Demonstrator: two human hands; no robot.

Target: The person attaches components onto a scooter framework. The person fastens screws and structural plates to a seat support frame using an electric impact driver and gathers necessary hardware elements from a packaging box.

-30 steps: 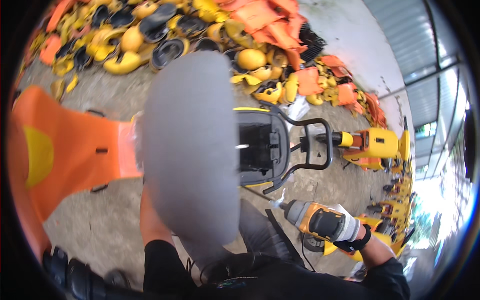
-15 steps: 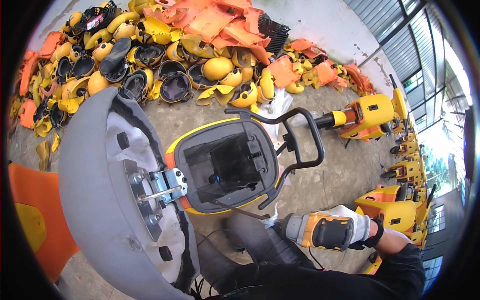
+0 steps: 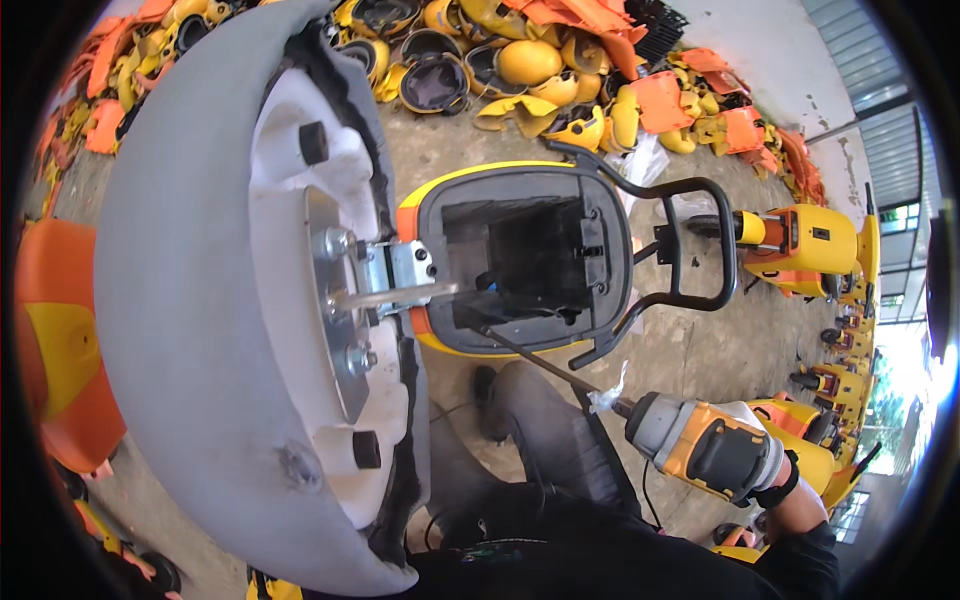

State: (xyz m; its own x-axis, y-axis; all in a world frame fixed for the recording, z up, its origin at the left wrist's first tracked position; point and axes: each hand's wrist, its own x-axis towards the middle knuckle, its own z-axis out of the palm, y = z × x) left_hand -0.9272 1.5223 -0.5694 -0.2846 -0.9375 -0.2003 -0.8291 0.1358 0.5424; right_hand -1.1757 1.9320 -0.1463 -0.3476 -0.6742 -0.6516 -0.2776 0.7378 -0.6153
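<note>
In front of me a yellow and orange scooter has its grey seat (image 3: 190,300) tipped up on a metal hinge (image 3: 395,265). The underside of the seat, with a bolted plate (image 3: 330,300), faces right. The open black storage bin (image 3: 625,270) lies beside the hinge. My gloved right hand (image 3: 770,465) is closed around a grey, orange and black power driver (image 3: 705,445). Its long thin bit (image 3: 545,362) slants up to the left, with the tip at the bin's rim near the hinge. A scrap of clear plastic (image 3: 608,398) clings to the shaft. My left hand is out of view.
A black tubular rack (image 3: 715,230) juts from the scooter's right end. Piled helmets (image 3: 435,75) and orange panels (image 3: 660,100) lie at the back. More yellow scooters (image 3: 810,240) stand along the right. A dark cable (image 3: 650,495) hangs near my leg.
The view has shifted, so the scooter and seat appear farther right and the pile higher. The power driver's bit now slants more steeply, its tip still by the hinge. The seat stays up.
</note>
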